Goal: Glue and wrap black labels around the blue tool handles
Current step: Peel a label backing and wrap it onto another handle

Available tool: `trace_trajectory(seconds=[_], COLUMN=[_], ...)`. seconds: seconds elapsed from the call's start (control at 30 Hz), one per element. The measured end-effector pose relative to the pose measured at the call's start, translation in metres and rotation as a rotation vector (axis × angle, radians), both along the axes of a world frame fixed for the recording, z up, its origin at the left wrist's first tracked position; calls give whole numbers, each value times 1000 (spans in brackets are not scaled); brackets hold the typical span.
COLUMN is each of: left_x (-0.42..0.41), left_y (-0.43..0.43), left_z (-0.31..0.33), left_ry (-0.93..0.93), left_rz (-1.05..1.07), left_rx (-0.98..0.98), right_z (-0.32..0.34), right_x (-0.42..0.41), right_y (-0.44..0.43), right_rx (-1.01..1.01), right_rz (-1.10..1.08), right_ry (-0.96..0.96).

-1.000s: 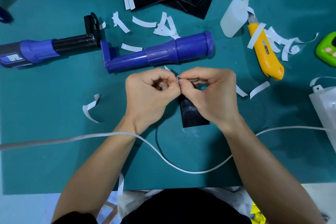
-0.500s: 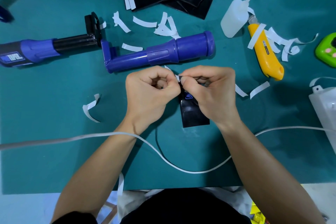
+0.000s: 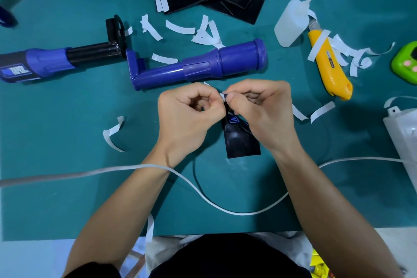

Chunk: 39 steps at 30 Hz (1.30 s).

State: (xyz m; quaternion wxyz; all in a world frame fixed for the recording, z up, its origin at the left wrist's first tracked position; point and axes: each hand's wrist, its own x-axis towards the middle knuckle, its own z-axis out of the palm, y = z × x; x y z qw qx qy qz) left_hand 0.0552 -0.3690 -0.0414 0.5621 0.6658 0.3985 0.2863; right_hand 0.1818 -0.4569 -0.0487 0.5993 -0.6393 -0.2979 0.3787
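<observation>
Fingers (image 3: 230, 98) of left hand (image 3: 187, 117), right hand (image 3: 264, 115) pinching black label (image 3: 242, 144), blue handle (image 3: 203, 67), scraps (image 3: 180, 28) beyond

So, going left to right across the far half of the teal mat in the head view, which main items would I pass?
First the blue tool with a black label → bare blue handle → white squeeze bottle → yellow utility knife → green gadget at the right edge.

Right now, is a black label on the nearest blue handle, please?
Off: the blue handle is bare plastic; the black label is apart, nearer you.
</observation>
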Motion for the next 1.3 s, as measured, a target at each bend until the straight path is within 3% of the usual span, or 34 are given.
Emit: trace_trajectory(seconds=[0.4,0.57,0.63,0.67,0.77,0.83,0.9,0.97,1.03,1.1,1.3], left_x=[-9,-24,-37,-43,-57,-58,-53,-40,-28,-20,-29], left_y=[28,59,71,76,80,75,67,56,44,37,56], left_z=[13,20,23,25,33,36,38,38,34,30,22], left_ry=[0,100,272,441,1007,1138,898,429,109,45,124], left_rz=[42,105,53,-42,-489,-577,-395,-219,-137,-95,0], left_rx=[-173,-162,-32,78,239,266,290,85,-57,-79,13], right_z=[1,8,10,11,13,14,15,15,15,15,16], right_x=[9,24,27,28,31,33,33,31,29,28,31], right_y=[2,0,0,-1,-2,-2,-2,-2,-2,-2,-3], right_rx=[50,-16,-44,-54,-53,-47,-47,-49,-55,-65,-72], right_rz=[-92,-195,-242,-264,-291,-297,-294,-279,-247,-215,-241], right_ry=[195,289,317,327,345,329,295,276,252,228,214])
